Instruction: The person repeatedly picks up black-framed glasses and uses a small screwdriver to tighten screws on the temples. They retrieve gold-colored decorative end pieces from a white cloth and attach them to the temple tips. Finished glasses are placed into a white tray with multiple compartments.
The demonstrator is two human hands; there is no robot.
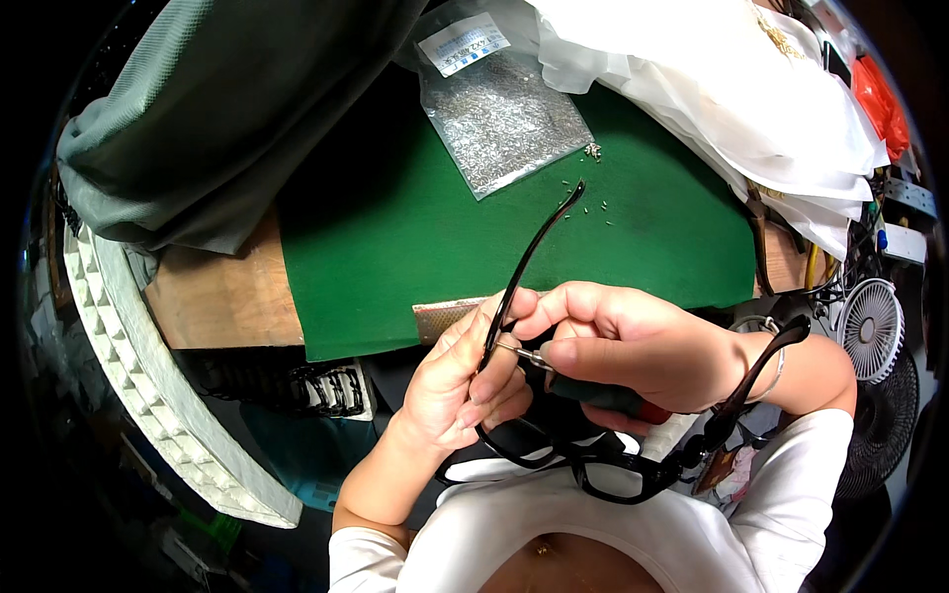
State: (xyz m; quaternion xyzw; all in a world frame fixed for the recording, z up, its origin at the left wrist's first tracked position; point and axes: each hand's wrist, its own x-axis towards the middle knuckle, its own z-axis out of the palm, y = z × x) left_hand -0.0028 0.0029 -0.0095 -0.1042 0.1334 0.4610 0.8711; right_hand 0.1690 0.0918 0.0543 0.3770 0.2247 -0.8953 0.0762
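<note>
Your left hand (450,385) grips black eyeglasses (571,455), your right hand (638,341) a screwdriver (593,393), seemingly driving a finger-hidden screw; keep it aligned.

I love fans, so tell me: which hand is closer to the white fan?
The right. The right hand is left of the white fan, gripping the screwdriver; the left hand is farther left, holding the black glasses.

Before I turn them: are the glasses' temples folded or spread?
Spread: on the black glasses, both temples extend away from the lenses.
</note>
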